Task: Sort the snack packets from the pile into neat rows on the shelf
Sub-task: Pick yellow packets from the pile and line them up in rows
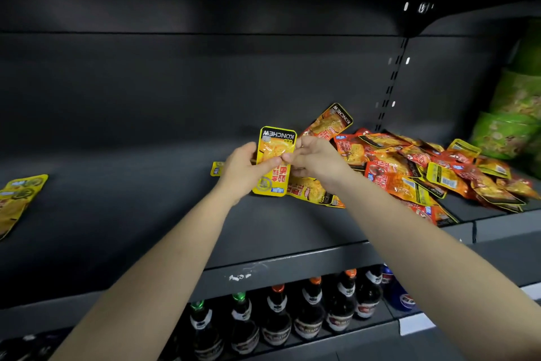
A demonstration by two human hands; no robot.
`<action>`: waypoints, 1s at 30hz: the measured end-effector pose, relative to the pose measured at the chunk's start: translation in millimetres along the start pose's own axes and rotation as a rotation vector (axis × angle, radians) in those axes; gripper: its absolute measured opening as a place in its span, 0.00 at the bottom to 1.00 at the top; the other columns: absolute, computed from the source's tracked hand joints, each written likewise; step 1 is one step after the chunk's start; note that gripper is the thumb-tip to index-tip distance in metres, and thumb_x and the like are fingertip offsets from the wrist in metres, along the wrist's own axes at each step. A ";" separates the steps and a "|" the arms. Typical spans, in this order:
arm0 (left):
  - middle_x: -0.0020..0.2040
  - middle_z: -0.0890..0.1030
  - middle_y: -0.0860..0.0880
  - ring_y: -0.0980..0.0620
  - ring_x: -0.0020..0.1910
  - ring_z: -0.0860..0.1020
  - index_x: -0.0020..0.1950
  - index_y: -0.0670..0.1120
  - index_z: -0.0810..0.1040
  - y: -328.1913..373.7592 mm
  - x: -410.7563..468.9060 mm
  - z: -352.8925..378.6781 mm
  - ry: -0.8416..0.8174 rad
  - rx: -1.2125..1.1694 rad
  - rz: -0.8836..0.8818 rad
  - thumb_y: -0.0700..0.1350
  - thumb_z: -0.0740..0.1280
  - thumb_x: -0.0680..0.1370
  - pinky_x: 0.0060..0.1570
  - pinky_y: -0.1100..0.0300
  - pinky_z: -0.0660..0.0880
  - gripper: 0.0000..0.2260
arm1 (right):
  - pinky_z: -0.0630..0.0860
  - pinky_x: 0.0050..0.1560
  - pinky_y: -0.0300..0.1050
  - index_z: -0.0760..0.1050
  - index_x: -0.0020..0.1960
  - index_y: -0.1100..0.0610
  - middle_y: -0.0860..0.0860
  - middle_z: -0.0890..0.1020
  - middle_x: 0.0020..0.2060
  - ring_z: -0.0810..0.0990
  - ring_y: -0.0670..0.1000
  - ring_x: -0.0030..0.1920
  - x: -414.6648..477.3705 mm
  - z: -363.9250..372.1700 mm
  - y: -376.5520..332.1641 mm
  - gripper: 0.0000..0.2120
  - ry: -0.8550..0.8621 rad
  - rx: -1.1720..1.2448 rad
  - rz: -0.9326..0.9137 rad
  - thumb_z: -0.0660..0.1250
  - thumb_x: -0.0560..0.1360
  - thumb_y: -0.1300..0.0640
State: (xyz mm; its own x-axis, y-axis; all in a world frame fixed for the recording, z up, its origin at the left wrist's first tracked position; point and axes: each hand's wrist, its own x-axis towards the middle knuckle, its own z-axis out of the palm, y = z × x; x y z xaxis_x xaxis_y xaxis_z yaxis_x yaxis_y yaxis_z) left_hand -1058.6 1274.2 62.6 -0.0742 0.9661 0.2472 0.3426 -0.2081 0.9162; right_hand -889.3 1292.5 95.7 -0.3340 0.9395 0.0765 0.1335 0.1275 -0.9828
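Note:
Above the dark shelf, both hands hold one yellow snack packet upright, its print upside down. My left hand grips its left edge with the thumb across the front. My right hand pinches its right edge. An orange packet sticks up behind my right hand. To the right lies the pile of orange and yellow packets, spreading to the shelf's front edge. A few yellow packets lie in a row at the far left. Behind my left hand peeks a small yellow packet.
Green bowl-shaped tubs are stacked at the far right of the shelf. The shelf below holds a row of dark bottles with coloured caps. A slotted upright runs up the back wall.

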 end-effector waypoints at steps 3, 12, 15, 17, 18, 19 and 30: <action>0.45 0.85 0.51 0.48 0.46 0.84 0.48 0.53 0.82 0.7 2.5 0.7 -0.004 0.004 0.033 0.57 0.73 0.64 0.51 0.42 0.79 0.16 | 0.78 0.43 0.43 0.73 0.39 0.55 0.47 0.82 0.31 0.82 0.46 0.35 -2.3 -4.7 2.3 0.10 0.024 -0.068 -0.009 0.65 0.78 0.63; 0.43 0.85 0.47 0.45 0.41 0.84 0.51 0.56 0.76 2.6 5.0 -8.2 0.017 0.125 0.038 0.55 0.77 0.63 0.43 0.41 0.80 0.20 | 0.73 0.43 0.45 0.79 0.56 0.52 0.51 0.81 0.50 0.80 0.54 0.52 -8.4 -27.4 15.9 0.18 0.031 -1.276 -0.056 0.70 0.72 0.42; 0.39 0.84 0.42 0.40 0.39 0.82 0.49 0.59 0.67 0.6 4.5 -7.8 0.053 0.167 0.050 0.56 0.77 0.63 0.42 0.39 0.78 0.23 | 0.73 0.50 0.48 0.76 0.62 0.54 0.52 0.80 0.55 0.78 0.56 0.57 -7.8 -23.7 17.7 0.25 -0.026 -1.393 -0.033 0.70 0.71 0.41; 0.39 0.83 0.40 0.38 0.38 0.81 0.46 0.58 0.65 -1.4 3.9 -6.9 0.061 0.174 0.058 0.56 0.76 0.64 0.41 0.38 0.78 0.22 | 0.72 0.57 0.51 0.74 0.64 0.55 0.54 0.79 0.58 0.76 0.58 0.60 -5.3 -21.9 19.3 0.27 -0.057 -1.411 -0.009 0.71 0.71 0.41; 0.39 0.82 0.39 0.37 0.39 0.81 0.44 0.57 0.65 -2.1 3.3 -6.6 0.067 0.175 0.060 0.57 0.75 0.63 0.40 0.38 0.77 0.21 | 0.72 0.59 0.52 0.74 0.65 0.55 0.54 0.79 0.59 0.75 0.58 0.61 -4.0 -22.1 19.8 0.28 -0.070 -1.392 0.012 0.71 0.70 0.41; 0.40 0.81 0.37 0.36 0.40 0.81 0.43 0.56 0.66 -2.4 2.3 -6.3 0.073 0.177 0.060 0.58 0.74 0.63 0.38 0.39 0.77 0.19 | 0.71 0.61 0.52 0.73 0.66 0.55 0.54 0.78 0.60 0.74 0.58 0.63 -3.3 -22.6 19.2 0.30 -0.082 -1.361 0.027 0.72 0.69 0.41; 0.50 0.82 0.51 0.50 0.46 0.82 0.48 0.57 0.74 -3.9 -12.4 -31.6 0.019 0.161 0.007 0.45 0.79 0.62 0.44 0.51 0.80 0.20 | 0.74 0.57 0.50 0.71 0.68 0.56 0.55 0.76 0.63 0.75 0.58 0.62 8.2 -18.7 11.2 0.26 0.052 -1.068 -0.120 0.74 0.71 0.56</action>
State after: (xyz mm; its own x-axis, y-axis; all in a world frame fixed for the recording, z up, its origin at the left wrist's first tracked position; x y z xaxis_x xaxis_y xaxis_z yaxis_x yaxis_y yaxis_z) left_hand -1088.6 1258.1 65.9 -0.0889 0.9614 0.2604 0.4884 -0.1858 0.8526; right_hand -873.1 1307.5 88.4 -0.3624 0.9116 0.1940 0.8570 0.4078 -0.3150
